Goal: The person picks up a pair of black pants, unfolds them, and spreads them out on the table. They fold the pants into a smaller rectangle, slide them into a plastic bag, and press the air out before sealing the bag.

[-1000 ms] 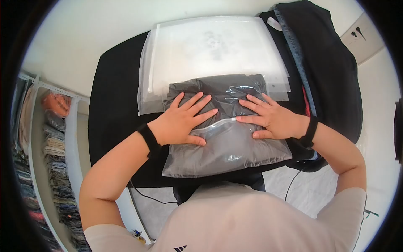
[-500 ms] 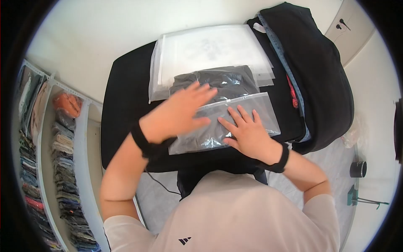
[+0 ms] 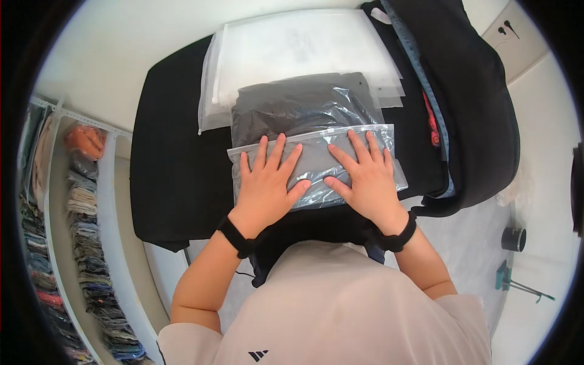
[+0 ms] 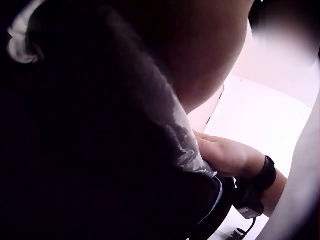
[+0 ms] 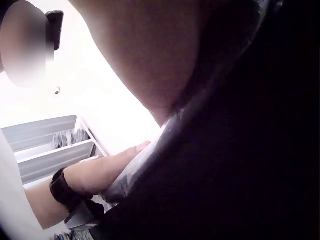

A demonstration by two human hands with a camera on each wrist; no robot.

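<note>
A clear plastic bag with a dark folded item inside (image 3: 292, 109) lies near the front edge of the black-covered table (image 3: 176, 152). Its zip end, with a white slider, is folded over toward the person. Both hands rest flat on this folded part with fingers spread, the left hand (image 3: 266, 188) on its left half and the right hand (image 3: 370, 182) on its right half. In the left wrist view the right hand (image 4: 225, 155) lies on the bag's edge; in the right wrist view the left hand (image 5: 105, 172) does too.
Behind the bag lies a stack of clear and white plastic bags (image 3: 292, 48). Black clothing (image 3: 474, 109) and blue denim (image 3: 409, 42) lie at the table's right side, beside a red item (image 3: 432, 118). Shelves of folded, bagged garments (image 3: 91, 243) stand at the left.
The zip end now lies flatter and straighter across the bag. The left hand has come down onto it, and both hands have moved toward the person. The head view has shifted.
</note>
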